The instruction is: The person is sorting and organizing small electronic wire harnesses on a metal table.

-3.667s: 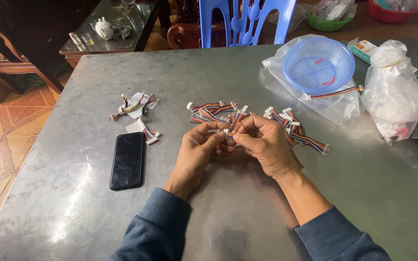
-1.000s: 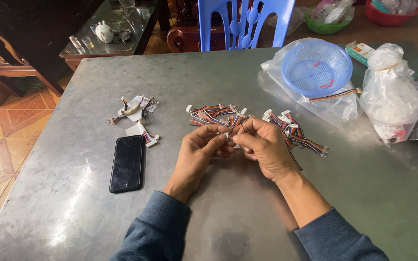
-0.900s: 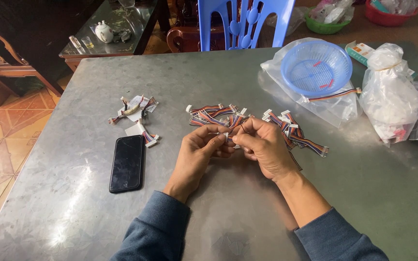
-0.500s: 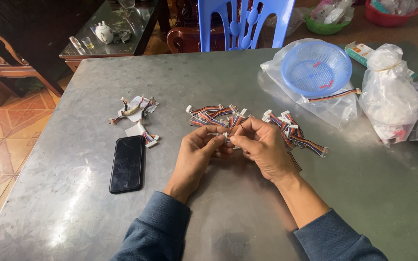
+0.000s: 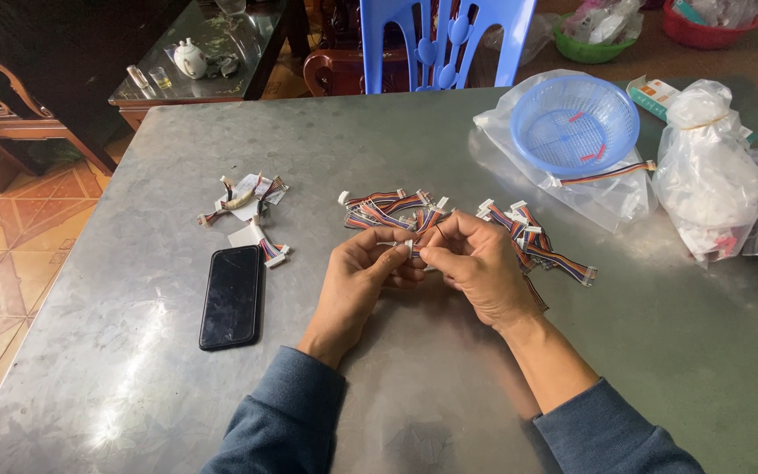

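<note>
My left hand [image 5: 360, 279] and my right hand [image 5: 477, 265] meet over the middle of the grey metal table [image 5: 414, 369]. Together they pinch a short multicoloured ribbon cable with a small white connector [image 5: 411, 248] between their fingertips. Just behind my hands lies a pile of several similar ribbon cables [image 5: 385, 209]. More of them [image 5: 544, 244] are spread to the right of my right hand. A smaller cluster of cables with bits of white paper [image 5: 247, 200] sits to the left.
A black phone [image 5: 231, 296] lies face up at the left. A blue plastic basket [image 5: 575, 122] rests on a clear bag at the back right, beside a tied white plastic bag [image 5: 709, 167]. A blue chair [image 5: 439, 39] stands behind the table.
My fingertips have shifted slightly on the cable's connector. Both hands stay in the same place.
</note>
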